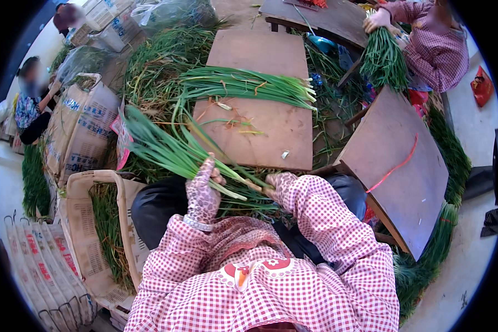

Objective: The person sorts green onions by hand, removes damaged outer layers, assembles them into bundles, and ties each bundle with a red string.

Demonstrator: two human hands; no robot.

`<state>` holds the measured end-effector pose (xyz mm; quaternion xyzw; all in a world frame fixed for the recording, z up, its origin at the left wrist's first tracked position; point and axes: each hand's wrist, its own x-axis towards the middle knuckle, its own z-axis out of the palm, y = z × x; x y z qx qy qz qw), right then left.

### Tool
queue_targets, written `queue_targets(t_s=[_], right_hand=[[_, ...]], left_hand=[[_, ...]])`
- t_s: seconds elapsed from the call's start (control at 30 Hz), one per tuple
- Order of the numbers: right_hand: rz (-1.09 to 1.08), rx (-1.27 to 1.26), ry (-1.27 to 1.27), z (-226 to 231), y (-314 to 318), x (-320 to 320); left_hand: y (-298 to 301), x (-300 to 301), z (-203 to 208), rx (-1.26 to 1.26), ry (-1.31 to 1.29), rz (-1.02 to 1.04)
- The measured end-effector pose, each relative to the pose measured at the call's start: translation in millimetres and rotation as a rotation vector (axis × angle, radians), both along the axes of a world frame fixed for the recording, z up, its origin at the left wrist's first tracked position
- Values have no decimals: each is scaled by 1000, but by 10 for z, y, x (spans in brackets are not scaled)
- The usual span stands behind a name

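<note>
My left hand (202, 188), in a patterned glove, is closed round a bunch of green onions (169, 150). Their leaves fan out to the far left, and the pale stem ends point right. My right hand (282, 187), gloved too, pinches a yellowish-green stalk (239, 169) by its end, just right of those stem ends. This stalk slants up and left along the bunch. Beyond my hands, a larger pile of green onions (238, 86) lies across a low brown board (260, 133), white ends to the right. Trimmed scraps (250, 131) are scattered on the board.
Loose leaves (160, 66) heap left of the board. An open basket (124, 221) with greens stands beside my left knee, a wrapped bale (80, 124) behind it. On the right, a tilted board (401, 171) carries a red strip. A co-worker (434, 50) holds greens at far right.
</note>
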<state>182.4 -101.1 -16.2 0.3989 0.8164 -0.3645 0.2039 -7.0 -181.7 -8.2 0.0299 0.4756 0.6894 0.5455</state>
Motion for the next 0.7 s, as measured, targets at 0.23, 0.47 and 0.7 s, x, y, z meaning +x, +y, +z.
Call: queue_targets(t_s=[0.23, 0.47, 0.7], right_hand=[[-230, 4, 553, 173, 18, 224], [-772, -636, 653, 48, -301, -138], [-715, -621, 609, -148, -536, -185]], left_hand=[[-33, -296, 99, 221, -121, -291], [-98, 12, -166, -54, -160, -182], [-326, 221, -181, -290, -8, -328]])
